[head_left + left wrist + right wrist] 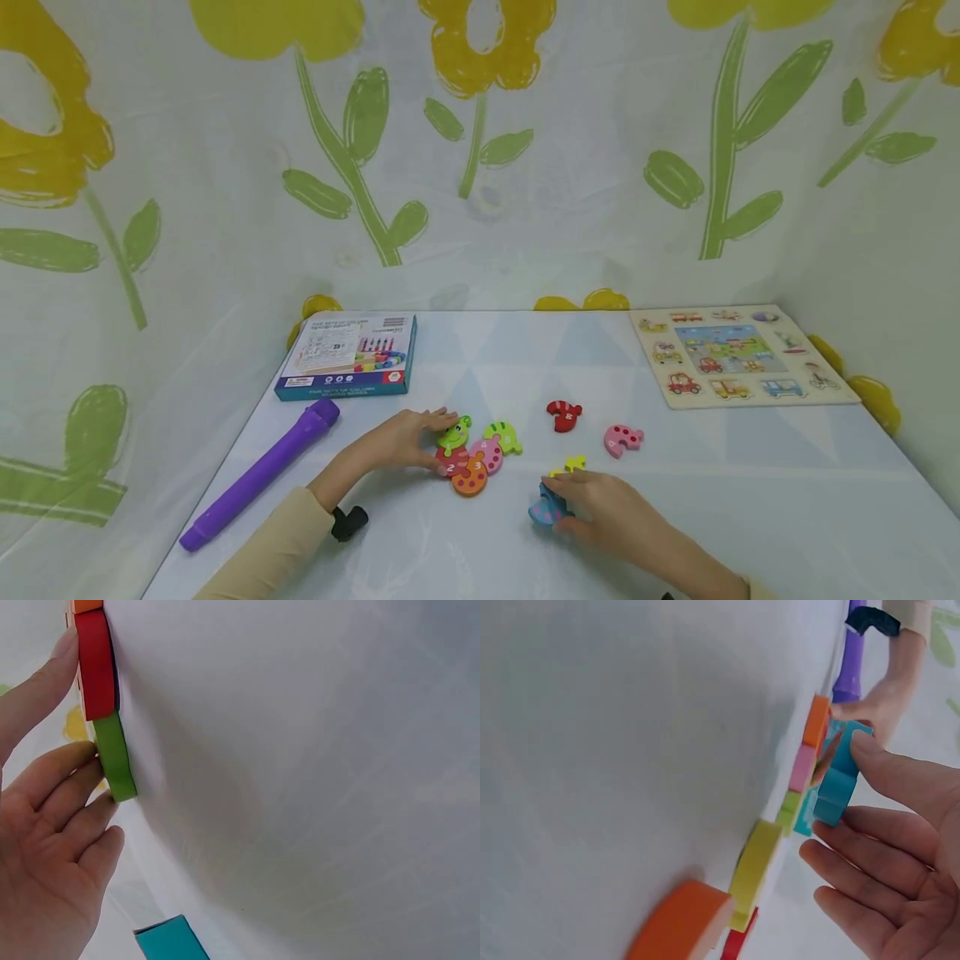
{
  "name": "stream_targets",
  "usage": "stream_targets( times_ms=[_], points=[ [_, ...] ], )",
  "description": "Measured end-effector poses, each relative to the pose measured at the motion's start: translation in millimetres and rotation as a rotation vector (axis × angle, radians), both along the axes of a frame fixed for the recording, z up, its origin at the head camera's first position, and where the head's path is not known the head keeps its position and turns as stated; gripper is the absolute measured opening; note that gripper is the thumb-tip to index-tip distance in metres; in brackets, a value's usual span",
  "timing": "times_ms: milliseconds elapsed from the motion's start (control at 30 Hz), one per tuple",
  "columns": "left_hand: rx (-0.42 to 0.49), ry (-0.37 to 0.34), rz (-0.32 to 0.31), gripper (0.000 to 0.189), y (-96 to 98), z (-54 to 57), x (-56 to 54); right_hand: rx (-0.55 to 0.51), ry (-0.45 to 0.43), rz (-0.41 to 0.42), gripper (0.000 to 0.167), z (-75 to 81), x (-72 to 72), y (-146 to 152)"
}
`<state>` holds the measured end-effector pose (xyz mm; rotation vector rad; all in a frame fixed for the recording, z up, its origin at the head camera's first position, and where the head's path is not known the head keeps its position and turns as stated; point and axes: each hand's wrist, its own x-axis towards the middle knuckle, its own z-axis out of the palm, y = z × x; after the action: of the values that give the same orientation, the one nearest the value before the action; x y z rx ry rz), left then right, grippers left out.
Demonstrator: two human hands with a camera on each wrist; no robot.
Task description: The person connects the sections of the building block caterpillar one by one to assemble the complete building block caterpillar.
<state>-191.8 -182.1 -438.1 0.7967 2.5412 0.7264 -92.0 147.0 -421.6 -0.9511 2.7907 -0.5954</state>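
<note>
Right grip (609, 510) pinches one blue piece (547, 512).

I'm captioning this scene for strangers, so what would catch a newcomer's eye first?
Probably the big yellow flowers on the backdrop, across the top of the head view. Next comes the bright caterpillar puzzle on the table, touched by the left hand, while the right hand pinches a blue piece nearby. A purple tube along the table's left edge also stands out.
</note>
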Motion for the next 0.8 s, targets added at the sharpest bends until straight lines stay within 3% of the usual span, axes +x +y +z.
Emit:
stream_targets(
  times_ms=[300, 800],
  points=[
    [0.000, 0.000, -0.022, 0.075, -0.4, -0.3, -3.6, -0.015, 0.008, -0.033, 0.049, 4.4, -21.0, -6],
    [-0.012, -0.017, -0.005, 0.075, -0.4, -3.1, -2.6, -0.002, 0.003, 0.006, 0.047, 7.0, -52.8, -18]
  ],
)
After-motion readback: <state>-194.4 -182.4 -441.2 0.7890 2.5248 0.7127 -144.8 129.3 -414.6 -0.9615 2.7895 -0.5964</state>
